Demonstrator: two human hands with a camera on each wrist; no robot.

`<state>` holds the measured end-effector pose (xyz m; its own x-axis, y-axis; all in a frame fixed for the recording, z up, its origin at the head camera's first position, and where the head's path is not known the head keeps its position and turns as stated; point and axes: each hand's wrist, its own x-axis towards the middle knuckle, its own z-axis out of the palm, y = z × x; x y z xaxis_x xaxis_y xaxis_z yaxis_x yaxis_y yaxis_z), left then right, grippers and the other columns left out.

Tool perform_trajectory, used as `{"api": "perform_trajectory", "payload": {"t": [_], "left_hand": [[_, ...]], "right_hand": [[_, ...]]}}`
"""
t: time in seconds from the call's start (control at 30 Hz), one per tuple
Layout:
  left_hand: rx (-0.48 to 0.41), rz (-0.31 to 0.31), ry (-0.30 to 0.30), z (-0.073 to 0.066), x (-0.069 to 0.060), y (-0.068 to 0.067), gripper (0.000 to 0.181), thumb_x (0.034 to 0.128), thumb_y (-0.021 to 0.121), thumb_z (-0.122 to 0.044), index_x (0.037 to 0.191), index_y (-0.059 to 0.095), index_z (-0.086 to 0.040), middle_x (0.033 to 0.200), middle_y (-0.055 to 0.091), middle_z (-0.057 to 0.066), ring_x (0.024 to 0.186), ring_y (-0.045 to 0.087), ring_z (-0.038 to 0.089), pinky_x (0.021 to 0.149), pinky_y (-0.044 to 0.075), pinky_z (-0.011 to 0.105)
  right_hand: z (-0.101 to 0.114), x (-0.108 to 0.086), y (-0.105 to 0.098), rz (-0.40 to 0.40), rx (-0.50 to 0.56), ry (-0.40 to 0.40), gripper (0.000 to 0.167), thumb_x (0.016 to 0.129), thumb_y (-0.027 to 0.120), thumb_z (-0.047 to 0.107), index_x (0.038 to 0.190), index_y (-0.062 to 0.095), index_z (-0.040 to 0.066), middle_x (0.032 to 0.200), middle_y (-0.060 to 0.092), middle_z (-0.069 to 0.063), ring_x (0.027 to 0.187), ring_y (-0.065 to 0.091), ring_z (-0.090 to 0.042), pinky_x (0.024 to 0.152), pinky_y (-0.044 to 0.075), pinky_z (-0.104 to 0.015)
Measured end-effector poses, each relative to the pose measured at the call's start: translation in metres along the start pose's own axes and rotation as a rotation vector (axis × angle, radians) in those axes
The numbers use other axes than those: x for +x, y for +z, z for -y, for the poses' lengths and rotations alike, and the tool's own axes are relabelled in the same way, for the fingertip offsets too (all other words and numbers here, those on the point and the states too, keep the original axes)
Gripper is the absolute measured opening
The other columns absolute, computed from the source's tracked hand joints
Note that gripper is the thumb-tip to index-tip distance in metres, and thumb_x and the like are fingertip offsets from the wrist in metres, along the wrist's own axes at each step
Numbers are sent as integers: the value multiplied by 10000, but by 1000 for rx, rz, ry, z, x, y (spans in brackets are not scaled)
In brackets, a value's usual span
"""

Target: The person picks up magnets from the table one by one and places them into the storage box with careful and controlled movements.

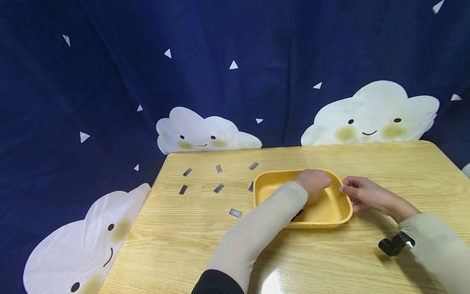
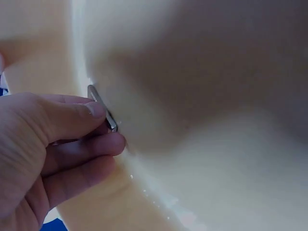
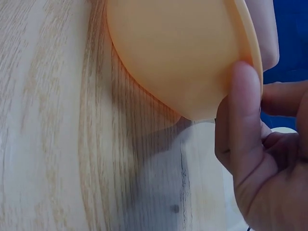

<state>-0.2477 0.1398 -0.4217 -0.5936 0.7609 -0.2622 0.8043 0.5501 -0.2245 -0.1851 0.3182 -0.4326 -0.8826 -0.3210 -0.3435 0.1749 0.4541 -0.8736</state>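
Observation:
A yellow plastic basin (image 1: 319, 224) stands on the wooden table. My left hand (image 1: 313, 182) is inside it, blurred in the head view. Close up in the left wrist view, the left hand (image 2: 62, 139) pinches a small flat metal piece (image 2: 102, 108) between thumb and fingers, beside the basin's inner wall. On the basin's right side my right hand (image 1: 367, 196) grips the rim. The right wrist view shows the right thumb (image 3: 245, 91) on one face of the basin's wall (image 3: 178, 53) and fingers on the other. My left forearm hides part of the basin's inside.
Left of the basin, several small grey rectangular pieces lie spread out, among them one near the front (image 1: 236, 213) and one far left (image 1: 187, 172). Behind the table (image 1: 176, 245) hangs a dark blue curtain (image 1: 205, 53) with clouds. A black device (image 1: 394, 244) is strapped at my right wrist.

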Motion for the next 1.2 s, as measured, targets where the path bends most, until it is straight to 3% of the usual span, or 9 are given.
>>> {"api": "perform_trajectory", "payload": {"t": [0.13, 0.43, 0.67, 0.97, 1.2], "left_hand": [[-9, 16, -12, 3, -1, 0, 139, 987, 557, -159, 970, 639, -269, 978, 646, -127, 923, 606, 51, 820, 528, 241], [48, -50, 4, 9, 0, 4, 178, 985, 568, -155, 934, 669, -293, 928, 660, -137, 864, 612, 48, 800, 536, 250], [7, -39, 1, 12, -6, -12, 40, 961, 648, -307, 974, 678, -284, 981, 667, -120, 893, 617, 52, 792, 533, 233], [-111, -51, -12, 33, -28, -33, 165, 990, 587, -341, 893, 694, -262, 836, 639, -125, 755, 555, 45, 704, 507, 237], [-134, -78, -24, 50, -54, -45, 236, 1017, 523, -316, 856, 676, -238, 793, 598, -100, 727, 513, 63, 675, 463, 253]], "right_hand": [[1, 1, 2, -13, -11, -2, 290, 1046, 467, 219, 1112, 458, -63, 786, 507, -14, 635, 577, -90, 582, 567, -290], [5, 3, 3, -21, -22, -8, 267, 1045, 464, 211, 1078, 457, -53, 777, 491, -14, 620, 560, -87, 566, 554, -281], [4, 2, 1, -15, -32, -9, 287, 1045, 467, 238, 1075, 458, -47, 779, 494, -23, 631, 568, -96, 573, 556, -289], [3, 1, 0, -31, -52, 18, 279, 1044, 465, 237, 1070, 454, -41, 773, 473, -18, 631, 563, -98, 577, 554, -290], [1, 1, 0, -24, -46, 21, 298, 1050, 457, 241, 1094, 457, -53, 788, 504, -23, 654, 591, -105, 597, 570, -302]]}}
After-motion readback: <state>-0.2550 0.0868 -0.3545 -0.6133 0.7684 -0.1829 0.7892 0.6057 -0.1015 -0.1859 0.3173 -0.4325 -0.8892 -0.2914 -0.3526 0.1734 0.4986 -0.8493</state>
